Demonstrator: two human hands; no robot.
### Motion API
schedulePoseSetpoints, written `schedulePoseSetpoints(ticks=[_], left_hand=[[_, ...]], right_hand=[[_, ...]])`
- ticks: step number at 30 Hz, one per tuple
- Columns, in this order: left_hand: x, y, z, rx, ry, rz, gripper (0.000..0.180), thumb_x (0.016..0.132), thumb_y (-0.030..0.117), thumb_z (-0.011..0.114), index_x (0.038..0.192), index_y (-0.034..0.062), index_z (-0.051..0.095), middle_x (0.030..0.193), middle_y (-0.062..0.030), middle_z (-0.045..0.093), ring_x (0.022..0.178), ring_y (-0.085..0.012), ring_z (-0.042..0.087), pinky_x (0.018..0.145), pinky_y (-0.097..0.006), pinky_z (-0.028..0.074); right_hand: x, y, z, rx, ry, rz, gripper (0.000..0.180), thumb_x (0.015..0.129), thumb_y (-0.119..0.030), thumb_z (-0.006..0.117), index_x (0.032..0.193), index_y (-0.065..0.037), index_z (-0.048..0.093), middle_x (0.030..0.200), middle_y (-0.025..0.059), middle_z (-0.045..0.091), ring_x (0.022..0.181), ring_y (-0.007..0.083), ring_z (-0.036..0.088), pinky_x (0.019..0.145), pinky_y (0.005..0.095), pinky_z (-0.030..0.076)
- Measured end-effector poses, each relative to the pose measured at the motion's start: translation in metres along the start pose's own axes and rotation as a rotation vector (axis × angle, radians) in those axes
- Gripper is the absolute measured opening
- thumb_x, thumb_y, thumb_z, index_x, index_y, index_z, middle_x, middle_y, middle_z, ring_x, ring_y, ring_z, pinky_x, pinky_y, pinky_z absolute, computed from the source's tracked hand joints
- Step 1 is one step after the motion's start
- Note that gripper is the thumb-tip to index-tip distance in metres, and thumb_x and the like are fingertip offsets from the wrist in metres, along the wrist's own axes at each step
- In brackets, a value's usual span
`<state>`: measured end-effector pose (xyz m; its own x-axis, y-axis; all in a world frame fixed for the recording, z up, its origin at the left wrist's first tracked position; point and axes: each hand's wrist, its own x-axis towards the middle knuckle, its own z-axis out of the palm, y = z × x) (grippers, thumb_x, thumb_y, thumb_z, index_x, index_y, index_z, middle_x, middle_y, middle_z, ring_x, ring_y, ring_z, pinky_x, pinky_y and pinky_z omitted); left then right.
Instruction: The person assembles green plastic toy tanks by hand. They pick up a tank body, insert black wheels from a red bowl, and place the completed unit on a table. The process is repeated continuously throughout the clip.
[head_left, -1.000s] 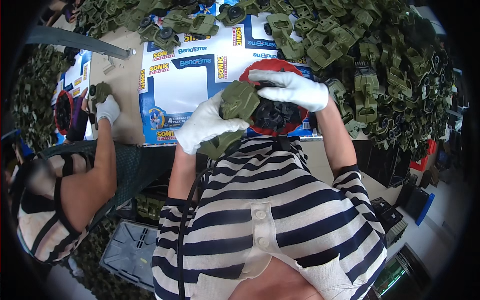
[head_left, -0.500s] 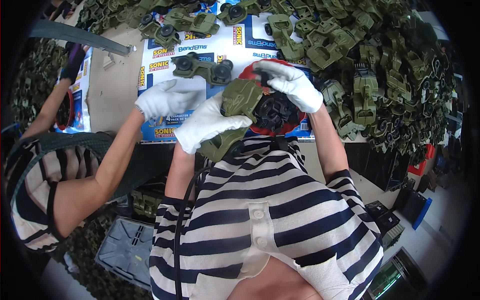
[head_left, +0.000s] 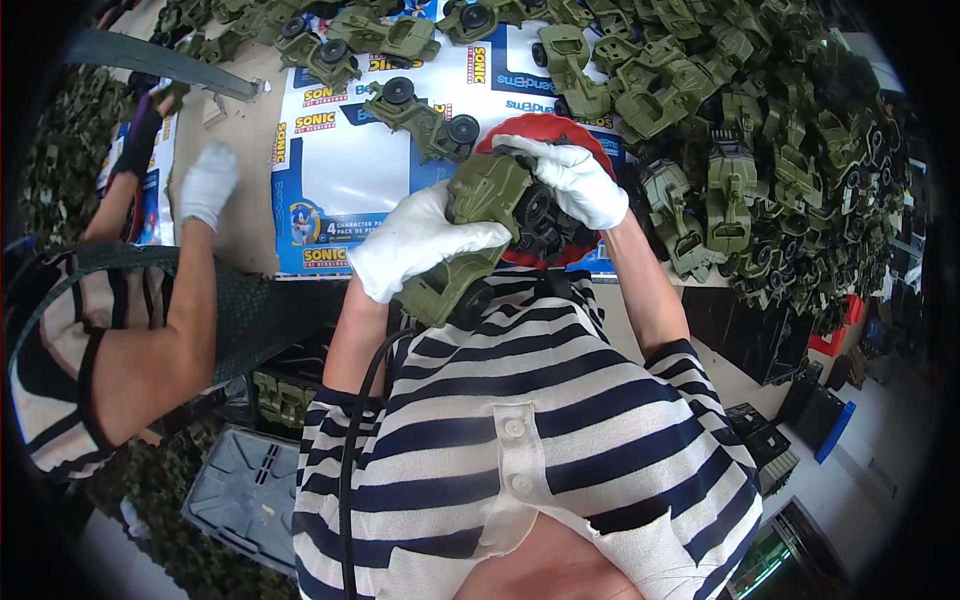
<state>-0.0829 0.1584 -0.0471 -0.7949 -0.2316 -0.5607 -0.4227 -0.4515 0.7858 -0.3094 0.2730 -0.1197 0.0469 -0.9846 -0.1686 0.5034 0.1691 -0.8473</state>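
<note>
My left hand (head_left: 425, 240), in a white glove, is closed round an olive-green toy military truck (head_left: 488, 188), held tilted in front of my chest. The gloved right hand (head_left: 575, 182) curls over the truck's far right end, its fingers bent against the body. A black toy wheel (head_left: 537, 206) shows at the truck's side under that hand; whether it is fitted or loose, I cannot tell. Right behind sits a red bowl (head_left: 597, 145) with black wheels (head_left: 545, 243), partly covered by my hand and the truck. Another wheeled toy truck (head_left: 425, 122) lies just beyond.
Printed sheeting (head_left: 350, 170) covers the table. Toy trucks (head_left: 730, 180) pile up high on the right, with more along the back. At left, a co-worker's gloved hand (head_left: 210, 183) is over the table near a grey metal bar (head_left: 165, 62). A grey crate (head_left: 245, 490) stands below.
My right hand has come down from above the bowl onto the held truck. The toy truck beyond has shifted and turned. The co-worker's gloved hand has drawn away to the left.
</note>
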Motion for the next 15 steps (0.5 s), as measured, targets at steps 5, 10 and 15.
schedulePoseSetpoints(ticks=[5, 10, 15], left_hand=[[0.004, -0.01, 0.0, -0.078, 0.061, 0.046, 0.055, 0.081, 0.02, 0.081, 0.125, -0.0014, 0.057, 0.103, -0.0058, 0.069, 0.088, -0.0087, 0.063, 0.08, -0.024, 0.052], [0.048, -0.04, 0.026, 0.047, 0.427, 0.307, 0.094, 0.073, 0.029, 0.086, 0.144, -0.003, 0.034, 0.119, -0.0169, 0.064, 0.109, -0.0235, 0.062, 0.096, -0.031, 0.048], [0.069, -0.082, -0.001, -0.165, 0.262, 0.76, 0.101, 0.084, 0.052, 0.073, 0.153, 0.0013, 0.02, 0.145, -0.0177, 0.041, 0.133, -0.0257, 0.042, 0.112, -0.037, 0.032]], right_hand=[[0.003, 0.001, 0.004, -0.109, 0.037, -0.052, 0.048, 0.099, -0.025, 0.057, 0.138, 0.003, 0.051, 0.136, 0.0095, 0.058, 0.126, 0.0173, 0.052, 0.107, 0.0311, 0.037], [0.033, 0.015, 0.032, -0.518, 0.466, -0.24, 0.04, 0.103, -0.028, 0.044, 0.123, 0.003, 0.061, 0.121, 0.014, 0.065, 0.112, 0.0233, 0.06, 0.1, 0.0349, 0.043], [0.037, 0.023, 0.051, -0.309, 0.373, -0.279, 0.036, 0.104, -0.02, 0.038, 0.115, 0.003, 0.064, 0.118, 0.0117, 0.064, 0.112, 0.0203, 0.058, 0.102, 0.0332, 0.041]])
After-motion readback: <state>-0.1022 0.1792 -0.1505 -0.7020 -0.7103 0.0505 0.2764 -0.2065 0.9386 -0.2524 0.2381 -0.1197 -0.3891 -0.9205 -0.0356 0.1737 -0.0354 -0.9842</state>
